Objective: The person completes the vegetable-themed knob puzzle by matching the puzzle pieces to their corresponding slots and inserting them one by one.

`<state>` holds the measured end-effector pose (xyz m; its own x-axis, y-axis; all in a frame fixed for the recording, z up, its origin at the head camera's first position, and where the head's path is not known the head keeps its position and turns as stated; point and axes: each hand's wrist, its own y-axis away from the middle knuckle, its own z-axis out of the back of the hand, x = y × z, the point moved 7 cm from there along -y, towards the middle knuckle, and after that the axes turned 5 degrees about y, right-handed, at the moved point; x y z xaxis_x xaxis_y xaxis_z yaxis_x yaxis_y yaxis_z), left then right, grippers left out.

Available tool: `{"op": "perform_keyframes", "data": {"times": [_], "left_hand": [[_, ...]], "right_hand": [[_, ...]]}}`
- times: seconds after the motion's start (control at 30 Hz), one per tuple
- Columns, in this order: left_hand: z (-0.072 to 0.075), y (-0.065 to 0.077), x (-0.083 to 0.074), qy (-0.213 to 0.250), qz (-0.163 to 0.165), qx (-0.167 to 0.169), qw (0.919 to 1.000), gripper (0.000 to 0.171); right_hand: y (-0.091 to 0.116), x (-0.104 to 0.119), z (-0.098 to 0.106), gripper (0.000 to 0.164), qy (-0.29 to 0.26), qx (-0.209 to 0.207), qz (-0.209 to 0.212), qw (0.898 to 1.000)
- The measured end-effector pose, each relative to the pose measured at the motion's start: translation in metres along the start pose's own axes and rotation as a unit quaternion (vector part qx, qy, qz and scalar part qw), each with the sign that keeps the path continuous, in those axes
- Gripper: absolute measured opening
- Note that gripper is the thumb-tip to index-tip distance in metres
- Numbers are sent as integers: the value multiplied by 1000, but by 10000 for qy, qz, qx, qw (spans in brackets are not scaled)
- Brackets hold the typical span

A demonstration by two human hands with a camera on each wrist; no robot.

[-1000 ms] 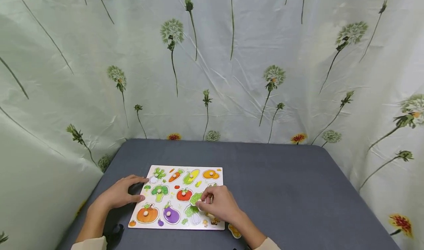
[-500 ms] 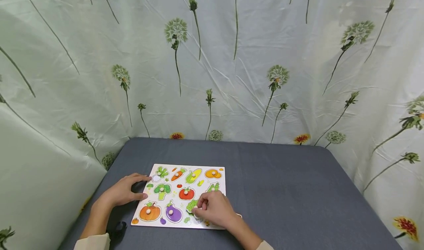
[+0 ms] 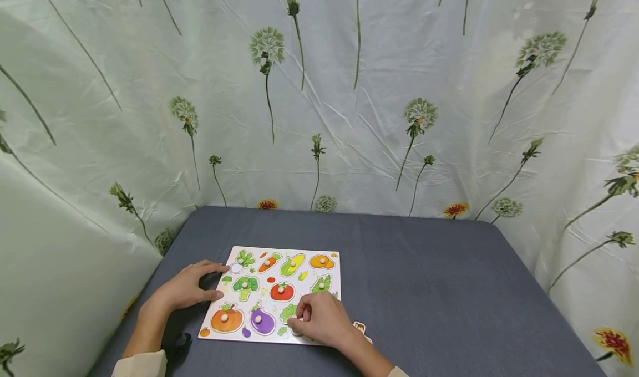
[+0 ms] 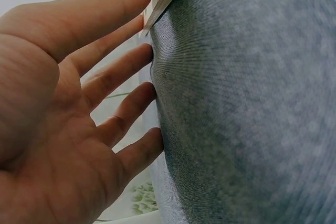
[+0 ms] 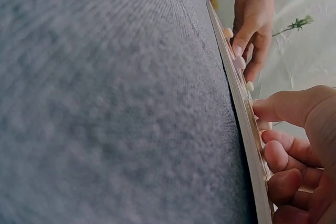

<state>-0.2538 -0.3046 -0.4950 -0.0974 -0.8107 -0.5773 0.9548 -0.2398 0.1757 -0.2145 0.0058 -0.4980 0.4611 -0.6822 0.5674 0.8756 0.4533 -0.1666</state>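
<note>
A white vegetable peg puzzle board (image 3: 259, 337) lies on the grey table, with knobbed pieces such as an eggplant (image 3: 267, 326), a tomato (image 3: 285, 295) and a pumpkin (image 3: 232, 326) in it. My right hand (image 3: 323, 319) pinches the knob of a leafy Chinese cabbage piece (image 3: 288, 312) between thumb and index finger, low over the board's front row. That piece's lower part is hidden behind the fingers. At the left edge of the board, the fingertips and thumb of my left hand (image 3: 187, 285) rest with fingers extended; the left wrist view shows its palm (image 4: 68, 145).
Right of the board, a loose puzzle piece (image 3: 359, 327) lies on the table (image 3: 424, 288), partly behind my right forearm. A black object (image 3: 178, 348) sits beside my left wrist. Flower-printed fabric (image 3: 369, 144) hangs around the back and sides.
My right hand has brought the Chinese cabbage piece down and left onto its matching printed spot. The left hand stays at the board's edge. The head view has shifted slightly.
</note>
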Motion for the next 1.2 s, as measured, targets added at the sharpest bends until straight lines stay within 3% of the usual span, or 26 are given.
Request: {"op": "perform_keyframes", "data": {"times": [0.47,0.9,1.2], "left_hand": [[1,0,-1,20,-137,1,9999,72],[1,2,-3,63,-161,-9,9998,71],[1,1,-2,2,-91,-4,10000,72]], "right_hand": [[2,-2,0,26,126,-10,-291,9995],[6,4,4,26,449,-60,-243,9987],[7,-2,6,22,34,111,-253,9996]]}}
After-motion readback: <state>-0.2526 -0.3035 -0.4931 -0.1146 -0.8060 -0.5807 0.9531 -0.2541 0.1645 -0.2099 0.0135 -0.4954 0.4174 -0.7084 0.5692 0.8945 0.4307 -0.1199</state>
